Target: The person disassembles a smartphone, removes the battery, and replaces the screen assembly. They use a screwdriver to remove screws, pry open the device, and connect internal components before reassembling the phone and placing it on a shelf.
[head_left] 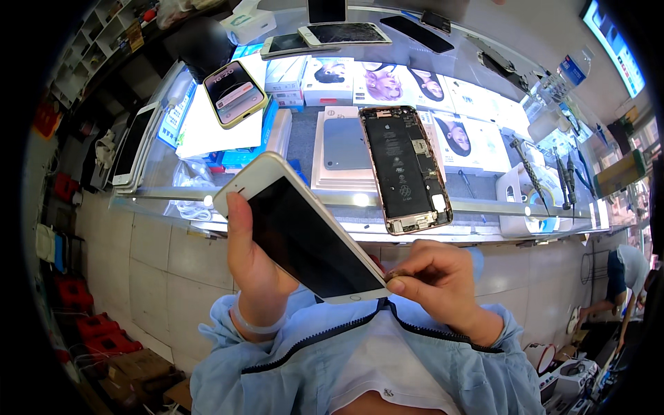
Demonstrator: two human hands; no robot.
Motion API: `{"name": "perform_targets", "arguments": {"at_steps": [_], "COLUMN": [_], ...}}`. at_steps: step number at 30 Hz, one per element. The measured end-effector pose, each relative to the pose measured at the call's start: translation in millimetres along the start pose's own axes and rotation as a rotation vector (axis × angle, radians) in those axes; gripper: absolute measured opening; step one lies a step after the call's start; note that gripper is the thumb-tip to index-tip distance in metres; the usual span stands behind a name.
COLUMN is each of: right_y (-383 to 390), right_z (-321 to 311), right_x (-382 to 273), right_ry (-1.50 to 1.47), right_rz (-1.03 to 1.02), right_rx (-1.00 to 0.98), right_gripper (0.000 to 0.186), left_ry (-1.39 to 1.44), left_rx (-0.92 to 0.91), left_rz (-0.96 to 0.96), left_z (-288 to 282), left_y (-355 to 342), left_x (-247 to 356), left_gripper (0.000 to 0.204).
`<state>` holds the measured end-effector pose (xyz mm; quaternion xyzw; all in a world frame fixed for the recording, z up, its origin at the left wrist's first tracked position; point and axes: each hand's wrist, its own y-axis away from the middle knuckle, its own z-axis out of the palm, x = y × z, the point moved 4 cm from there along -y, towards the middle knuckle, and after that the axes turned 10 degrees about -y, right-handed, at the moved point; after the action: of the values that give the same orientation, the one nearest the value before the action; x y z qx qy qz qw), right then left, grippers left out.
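A smartphone with a white front and a dark screen is tilted in front of my chest. My left hand grips its left side, thumb on the front near the upper corner. My right hand is closed in a pinch at the phone's lower right corner. Something small and brownish shows between its fingertips, too small to name. Beyond the phone, an opened phone body lies on the glass counter, its black battery and inner parts bare.
The glass counter holds boxes under its top. A lit phone in a yellow-edged case lies left; a phone with a cracked screen lies at the back. Tweezers and screwdrivers stand right, near a plastic bottle. Another person bends at far right.
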<state>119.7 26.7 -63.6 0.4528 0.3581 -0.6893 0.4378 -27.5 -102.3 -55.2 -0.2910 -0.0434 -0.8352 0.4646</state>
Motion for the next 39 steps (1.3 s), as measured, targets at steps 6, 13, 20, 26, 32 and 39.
{"name": "perform_targets", "arguments": {"at_steps": [6,13,20,26,32,39], "right_y": [0.0,-1.3,-3.1,-11.3,-5.5,1.3], "right_z": [0.0,2.8,18.3,3.7,7.5,17.5], "right_x": [17.4,-19.5,-29.8,-14.3,4.4,3.4], "right_ry": [-0.376,0.544,0.687,0.379,-0.292,-0.4], "right_rz": [0.199,-0.296,-0.583,-0.28,0.038,0.146], "right_rx": [-0.018,-0.01,0.082,0.014,-0.013,-0.035], "right_gripper": [0.009,0.011,0.013,0.011,0.005,0.007], "left_ry": [-0.052,-0.162,-0.31,-0.307,-0.272,-0.108], "left_rx": [0.053,0.087,0.032,0.071,0.092,0.131], "left_rz": [-0.041,0.048,0.052,0.129,0.034,-0.07], "left_z": [-10.9,-13.4,-14.2,-9.6,-9.6,6.8], "left_y": [-0.5,5.1,14.2,18.1,17.1,18.8], "left_x": [0.4,1.6,-5.7,-5.4,-2.6,-2.4], "left_gripper": [0.044,0.045,0.05,0.051,0.05,0.048]}}
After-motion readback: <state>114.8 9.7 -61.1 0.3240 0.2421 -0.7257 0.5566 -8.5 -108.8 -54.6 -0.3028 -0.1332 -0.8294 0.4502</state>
